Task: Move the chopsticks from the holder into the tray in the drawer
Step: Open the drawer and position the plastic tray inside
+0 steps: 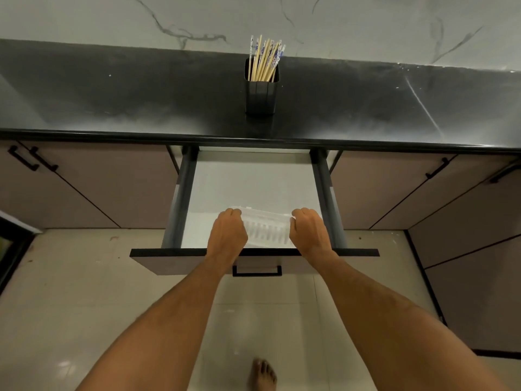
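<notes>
Black holder on a black counter; pale wooden chopsticks, some blue-and-white patterned; clear ribbed tray; white drawer floor; grey-veined wall.

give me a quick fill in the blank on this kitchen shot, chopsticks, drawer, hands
1. The chopsticks stand in a black ____ on the counter.
2. The drawer below the counter is ____.
3. Both hands, left hand and right hand, grip a clear plastic ____ inside the drawer.
4. The number of chopsticks lying in the drawer is ____.

Missing words: holder; open; tray; zero
</notes>
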The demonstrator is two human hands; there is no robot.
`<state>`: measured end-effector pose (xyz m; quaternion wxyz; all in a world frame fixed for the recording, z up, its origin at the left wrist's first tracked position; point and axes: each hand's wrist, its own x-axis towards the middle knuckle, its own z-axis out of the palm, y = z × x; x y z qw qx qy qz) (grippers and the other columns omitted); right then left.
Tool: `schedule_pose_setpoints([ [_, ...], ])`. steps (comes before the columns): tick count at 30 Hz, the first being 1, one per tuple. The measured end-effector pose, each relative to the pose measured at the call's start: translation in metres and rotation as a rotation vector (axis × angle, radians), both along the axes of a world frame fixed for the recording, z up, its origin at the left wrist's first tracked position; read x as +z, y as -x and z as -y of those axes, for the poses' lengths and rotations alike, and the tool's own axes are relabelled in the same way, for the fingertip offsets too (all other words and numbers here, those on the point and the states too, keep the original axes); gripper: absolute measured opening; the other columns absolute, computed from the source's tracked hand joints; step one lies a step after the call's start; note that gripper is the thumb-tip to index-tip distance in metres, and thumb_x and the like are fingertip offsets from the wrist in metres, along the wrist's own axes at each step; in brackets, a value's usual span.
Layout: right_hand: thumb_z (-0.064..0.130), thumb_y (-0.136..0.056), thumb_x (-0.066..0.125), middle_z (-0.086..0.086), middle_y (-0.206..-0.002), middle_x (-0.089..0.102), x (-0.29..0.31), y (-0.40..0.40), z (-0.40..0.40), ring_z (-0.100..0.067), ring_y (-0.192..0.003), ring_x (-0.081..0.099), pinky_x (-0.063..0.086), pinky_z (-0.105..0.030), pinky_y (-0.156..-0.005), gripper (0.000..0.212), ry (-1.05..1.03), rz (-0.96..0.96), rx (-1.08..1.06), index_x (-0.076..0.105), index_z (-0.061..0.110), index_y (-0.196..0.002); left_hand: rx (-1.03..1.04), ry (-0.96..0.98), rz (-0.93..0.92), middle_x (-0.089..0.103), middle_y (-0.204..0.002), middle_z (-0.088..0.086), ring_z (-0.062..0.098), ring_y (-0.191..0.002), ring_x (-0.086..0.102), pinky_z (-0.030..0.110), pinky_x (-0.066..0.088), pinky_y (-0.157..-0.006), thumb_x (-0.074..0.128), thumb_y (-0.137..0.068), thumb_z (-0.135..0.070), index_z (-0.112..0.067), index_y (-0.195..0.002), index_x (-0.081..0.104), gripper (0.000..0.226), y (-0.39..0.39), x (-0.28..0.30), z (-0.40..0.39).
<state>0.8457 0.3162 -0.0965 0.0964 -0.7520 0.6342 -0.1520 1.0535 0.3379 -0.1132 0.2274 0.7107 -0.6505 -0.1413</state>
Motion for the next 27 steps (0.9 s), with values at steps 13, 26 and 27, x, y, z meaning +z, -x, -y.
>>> schedule_pose_setpoints([
  [13,0.0,-0.09,0.055,-0.005,-0.075,0.052,-0.051,0.016,0.061,-0.019,-0.062,0.055,0.049,-0.028,-0.055,0.022,-0.629,-0.06,-0.23,0.047,0.009,-0.072,0.259,-0.342,-0.103,0.062,-0.117,0.018,0.03,-0.107,0.061,0.035,0.05,-0.087,0.053,-0.098,-0.006,0.002,-0.116,0.057,0.021,-0.011,-0.043,0.062],
  [26,0.008,-0.095,0.066,-0.013,-0.11,0.068,-0.076,0.014,0.092,-0.017,-0.08,0.056,0.054,-0.027,-0.079,0.024,-0.539,-0.021,-0.266,0.061,0.007,-0.118,0.404,-0.466,-0.113,0.068,-0.11,0.017,0.032,-0.098,0.068,0.038,0.057,-0.085,0.062,-0.095,-0.006,-0.001,-0.112,0.064,0.018,-0.028,-0.056,0.072],
  [27,0.007,-0.095,0.066,-0.013,-0.11,0.068,-0.076,0.014,0.092,-0.018,-0.081,0.057,0.054,-0.026,-0.078,0.025,-0.536,-0.018,-0.265,0.06,0.007,-0.119,0.405,-0.469,-0.108,0.068,-0.11,0.017,0.031,-0.098,0.068,0.038,0.057,-0.085,0.062,-0.095,-0.006,-0.001,-0.112,0.064,0.018,-0.028,-0.056,0.072],
])
